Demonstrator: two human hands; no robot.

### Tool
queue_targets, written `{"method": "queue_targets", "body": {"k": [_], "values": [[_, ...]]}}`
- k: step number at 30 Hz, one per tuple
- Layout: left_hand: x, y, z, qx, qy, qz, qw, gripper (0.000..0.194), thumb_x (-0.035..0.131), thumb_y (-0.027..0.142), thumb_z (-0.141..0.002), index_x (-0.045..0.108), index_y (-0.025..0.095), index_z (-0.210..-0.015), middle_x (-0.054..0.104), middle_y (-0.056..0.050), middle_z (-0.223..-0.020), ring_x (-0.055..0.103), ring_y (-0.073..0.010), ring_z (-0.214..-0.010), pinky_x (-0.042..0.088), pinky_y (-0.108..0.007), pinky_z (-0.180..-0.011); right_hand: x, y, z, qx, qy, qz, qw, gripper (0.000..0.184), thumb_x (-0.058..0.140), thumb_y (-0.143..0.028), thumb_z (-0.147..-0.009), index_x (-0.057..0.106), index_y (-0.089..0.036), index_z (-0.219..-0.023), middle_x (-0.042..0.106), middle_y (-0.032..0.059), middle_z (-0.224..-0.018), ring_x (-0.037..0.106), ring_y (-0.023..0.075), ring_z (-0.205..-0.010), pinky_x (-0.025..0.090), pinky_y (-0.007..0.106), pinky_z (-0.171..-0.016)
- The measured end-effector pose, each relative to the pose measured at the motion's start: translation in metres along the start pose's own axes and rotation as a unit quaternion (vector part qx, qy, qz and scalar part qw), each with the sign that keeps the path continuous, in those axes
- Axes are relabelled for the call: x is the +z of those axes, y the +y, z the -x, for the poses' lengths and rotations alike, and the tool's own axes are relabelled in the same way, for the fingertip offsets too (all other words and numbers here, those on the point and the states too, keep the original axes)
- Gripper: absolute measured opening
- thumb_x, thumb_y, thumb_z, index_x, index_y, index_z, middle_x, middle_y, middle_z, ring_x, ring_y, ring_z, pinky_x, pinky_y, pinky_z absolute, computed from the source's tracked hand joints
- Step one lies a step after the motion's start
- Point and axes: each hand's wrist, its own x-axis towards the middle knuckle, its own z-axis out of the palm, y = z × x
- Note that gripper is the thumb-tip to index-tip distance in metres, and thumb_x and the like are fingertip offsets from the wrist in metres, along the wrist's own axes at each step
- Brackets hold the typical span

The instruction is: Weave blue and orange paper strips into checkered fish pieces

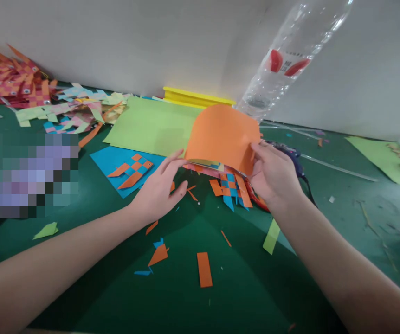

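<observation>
A curved sheet of orange paper [224, 132] is pinched at its right edge by my right hand [271, 171]. My left hand [160, 188] is by the sheet's lower left corner, its fingers apart; the fingertips are close to the paper, and whether they touch it I cannot tell. Under the left fingers, on blue paper [106, 162], lies a woven orange-and-blue paper fish [133, 171]. Below the orange sheet sits a second woven paper piece [231, 188], next to red-orange scissor handles [257, 199] partly hidden by my right hand.
Green paper sheets [151, 125] lie behind my hands. A clear plastic bottle [287, 65] leans at the wall beside a yellow strip [198, 96]. Woven red fish [12, 81] are heaped at the far left. Paper scraps [204, 270] litter the green table [248, 287].
</observation>
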Motion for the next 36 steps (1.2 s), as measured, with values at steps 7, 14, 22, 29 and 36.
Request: {"method": "queue_targets", "body": {"k": [7,14,22,29,36], "values": [[0.0,-0.003,-0.002,-0.015,0.031,-0.011,0.999,0.03,0.046,0.02,-0.092,0.041,0.02,-0.122,0.032,-0.017,-0.149,0.031,-0.0295,-0.142,0.038,-0.053,-0.11,0.005,-0.003,0.007,0.141,-0.114,0.053,0.982,0.003,0.064,-0.023,-0.076,0.062,-0.021,-0.076,0.067,0.0025,-0.062,0.063,0.0169,-0.051,0.053,0.03,-0.043],[-0.001,-0.002,0.001,0.037,0.106,-0.048,0.993,0.04,0.048,0.017,-0.09,0.037,0.021,-0.128,0.026,-0.018,-0.147,0.023,-0.0322,-0.143,0.035,-0.054,-0.111,0.011,-0.007,0.015,0.165,-0.11,0.081,0.977,0.005,0.065,-0.016,-0.072,0.061,-0.019,-0.072,0.063,-0.0014,-0.055,0.055,0.0099,-0.039,0.051,0.025,-0.04],[-0.002,0.001,0.001,0.083,0.181,-0.038,0.979,0.037,0.049,0.017,-0.089,0.043,0.02,-0.125,0.043,-0.016,-0.133,0.041,-0.031,-0.127,0.042,-0.05,-0.101,0.02,-0.009,0.023,0.064,-0.053,-0.082,0.993,0.007,0.066,-0.017,-0.069,0.063,-0.021,-0.074,0.059,-0.0044,-0.053,0.057,0.0101,-0.045,0.046,0.022,-0.041],[-0.005,0.004,0.001,0.111,0.137,0.0,0.984,0.013,0.046,0.013,-0.091,0.052,0.019,-0.1,0.059,-0.007,-0.098,0.054,-0.0207,-0.095,0.047,-0.037,-0.082,0.026,0.012,0.034,0.083,-0.046,-0.138,0.986,0.009,0.064,-0.02,-0.074,0.057,-0.021,-0.068,0.057,-0.0049,-0.049,0.058,0.0102,-0.046,0.047,0.022,-0.045],[-0.006,0.005,0.003,0.082,0.031,0.018,0.996,0.022,0.039,0.026,-0.097,0.058,0.018,-0.091,0.067,-0.007,-0.093,0.061,-0.023,-0.091,0.046,-0.041,-0.08,0.021,0.025,0.044,-0.101,-0.095,0.029,0.99,0.022,0.048,-0.023,-0.085,0.068,-0.026,-0.095,0.072,0.0009,-0.093,0.068,0.0171,-0.076,0.058,0.035,-0.067]]}}
